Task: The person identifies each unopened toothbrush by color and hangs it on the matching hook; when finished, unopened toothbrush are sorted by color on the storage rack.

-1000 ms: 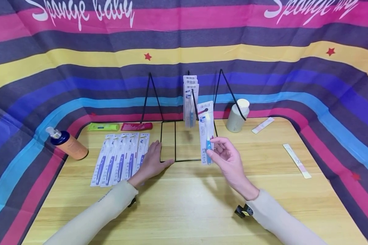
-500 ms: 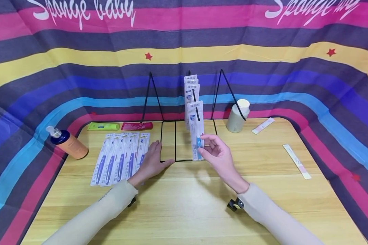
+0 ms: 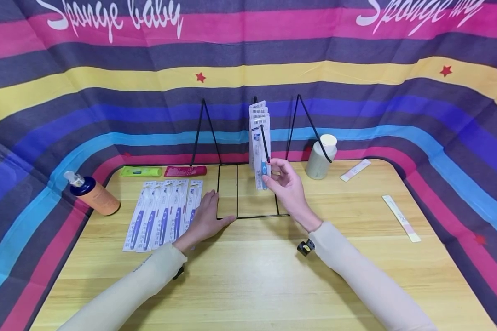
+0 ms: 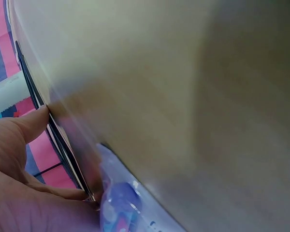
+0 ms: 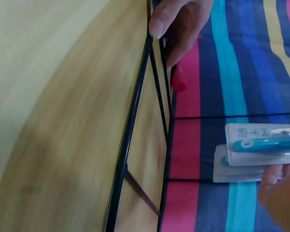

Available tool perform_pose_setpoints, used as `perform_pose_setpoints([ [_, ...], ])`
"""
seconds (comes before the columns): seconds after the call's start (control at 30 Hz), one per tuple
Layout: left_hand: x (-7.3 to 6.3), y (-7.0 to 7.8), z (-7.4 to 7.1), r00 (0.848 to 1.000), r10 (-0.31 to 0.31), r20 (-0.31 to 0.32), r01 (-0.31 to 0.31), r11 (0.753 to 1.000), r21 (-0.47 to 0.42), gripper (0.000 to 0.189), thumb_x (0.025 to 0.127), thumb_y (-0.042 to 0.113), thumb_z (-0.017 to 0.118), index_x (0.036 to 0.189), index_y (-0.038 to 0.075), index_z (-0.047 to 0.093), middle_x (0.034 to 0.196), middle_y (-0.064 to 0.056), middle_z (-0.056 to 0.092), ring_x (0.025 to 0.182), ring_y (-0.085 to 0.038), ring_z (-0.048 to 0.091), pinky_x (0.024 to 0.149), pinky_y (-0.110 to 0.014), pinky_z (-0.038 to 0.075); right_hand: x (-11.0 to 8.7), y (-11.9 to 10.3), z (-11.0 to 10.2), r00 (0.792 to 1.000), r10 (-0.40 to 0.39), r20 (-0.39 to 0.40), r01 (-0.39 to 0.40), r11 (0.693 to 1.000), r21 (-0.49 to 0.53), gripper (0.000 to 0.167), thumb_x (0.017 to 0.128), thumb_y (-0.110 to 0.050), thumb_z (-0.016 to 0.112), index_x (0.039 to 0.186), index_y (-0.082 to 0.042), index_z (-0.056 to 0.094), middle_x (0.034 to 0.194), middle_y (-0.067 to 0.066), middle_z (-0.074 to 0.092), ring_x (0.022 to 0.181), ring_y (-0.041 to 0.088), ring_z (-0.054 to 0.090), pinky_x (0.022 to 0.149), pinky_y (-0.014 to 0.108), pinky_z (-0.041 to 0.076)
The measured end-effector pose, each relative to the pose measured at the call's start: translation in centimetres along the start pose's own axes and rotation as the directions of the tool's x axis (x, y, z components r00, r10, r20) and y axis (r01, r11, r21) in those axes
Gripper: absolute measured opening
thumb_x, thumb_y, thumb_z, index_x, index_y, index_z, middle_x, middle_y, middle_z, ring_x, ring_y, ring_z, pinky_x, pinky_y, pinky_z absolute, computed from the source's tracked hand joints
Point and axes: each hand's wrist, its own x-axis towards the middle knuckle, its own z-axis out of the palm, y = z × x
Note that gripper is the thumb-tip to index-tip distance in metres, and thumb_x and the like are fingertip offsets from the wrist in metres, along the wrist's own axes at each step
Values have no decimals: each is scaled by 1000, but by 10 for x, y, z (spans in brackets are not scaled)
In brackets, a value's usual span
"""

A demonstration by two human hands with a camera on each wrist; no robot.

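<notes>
Thumb and fingers of my right hand [image 3: 289, 184] pinch the lower part of a packaged toothbrush [image 3: 257, 154] with a light blue handle. Its card hangs on the middle hook of a black wire rack [image 3: 252, 216], close in front of several similar packs. The right wrist view shows this blue handle [image 5: 268, 144] from below, with another pack [image 5: 239, 173] behind it. My left hand [image 3: 207, 216] rests on the rack's front left corner, thumb stretched along the base wire. Beside it, several packaged toothbrushes [image 3: 163, 216] with purple handles lie in a row.
An orange pump bottle [image 3: 99, 198] lies tilted at the left. A green tube [image 3: 141, 171] and a red tube [image 3: 185, 171] lie behind the row. Right of the rack stand a white-capped bottle [image 3: 320, 161] and, farther right, two flat strips [image 3: 401, 218]. Striped cloth [image 3: 381, 105] encloses the table.
My right hand has moved left and away from me. The blue-handled toothbrush pack went from in front of the hook onto it and back toward the others. The left hand stayed put.
</notes>
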Motion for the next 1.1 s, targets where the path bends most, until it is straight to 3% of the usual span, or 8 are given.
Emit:
perform_pose_setpoints([
  [0.23, 1, 3, 0, 1000, 12, -2, -12, 1000, -5, 99, 102, 39, 79, 166, -13, 24, 176, -32, 16, 163, -47, 11, 130, -61, 16, 3, 8, -25, 997, 23, 67, -18, 998, -64, 47, 99, 7, 71, 142, 12, 53, 142, 25, 59, 131, 56, 52, 112, 53, 50],
  [0.37, 4, 4, 0, 1000, 22, 12, -22, 1000, -4, 99, 102, 40, 78, 166, -13, 24, 176, -32, 15, 163, -48, 11, 130, -62, 15, 0, 8, -49, 983, 113, 145, -80, 973, -217, 52, 103, -2, 72, 150, 6, 52, 153, 26, 52, 140, 54, 48, 117, 63, 42],
  [0.43, 5, 4, -2, 999, 29, 27, -29, 1000, 1, 100, 102, 40, 78, 166, -14, 23, 176, -32, 14, 163, -48, 11, 130, -62, 15, -4, 7, -63, 961, 182, 206, -98, 926, -364, 59, 106, -11, 70, 158, 2, 46, 159, 25, 47, 144, 51, 45, 119, 64, 38],
  [0.57, 5, 3, -9, 997, 46, 62, -44, 998, -40, 99, 103, 38, 76, 167, -13, 21, 175, -33, 13, 163, -49, 12, 130, -62, 16, -14, 5, -89, 892, 333, 306, -56, 753, -656, 80, 109, -33, 66, 170, -2, 27, 171, 26, 30, 156, 44, 31, 124, 66, 29],
  [0.63, 2, 3, -14, 996, 58, 70, -51, 994, -97, 96, 104, 36, 75, 168, -12, 21, 176, -32, 13, 162, -49, 13, 129, -63, 17, -19, 6, -99, 859, 402, 317, -35, 664, -747, 87, 109, -44, 64, 172, -2, 21, 175, 26, 23, 160, 44, 24, 125, 71, 23],
  [0.73, -6, 1, -23, 996, 71, 52, -60, 980, -190, 91, 105, 37, 72, 170, -5, 24, 176, -29, 18, 161, -49, 19, 127, -66, 21, -26, 6, -109, 811, 497, 309, -36, 569, -821, 93, 109, -55, 60, 174, -4, 17, 178, 25, 14, 162, 47, 13, 123, 78, 13],
  [0.9, -25, -9, -41, 997, 66, -35, -74, 947, -312, 83, 108, 42, 69, 172, 8, 28, 175, -24, 26, 154, -51, 35, 120, -70, 33, -33, 7, -117, 769, 573, 284, -39, 484, -874, 98, 107, -63, 59, 175, -7, 16, 180, 24, 7, 163, 50, 5, 121, 81, 3],
  [1.1, -47, -33, -69, 986, 16, -163, -85, 902, -424, 77, 111, 33, 67, 172, 9, 28, 174, -24, 28, 149, -53, 42, 116, -63, 44, -33, 9, -119, 778, 557, 290, 8, 453, -892, 98, 106, -62, 60, 174, -4, 20, 179, 26, 9, 163, 51, 5, 119, 83, 5],
])
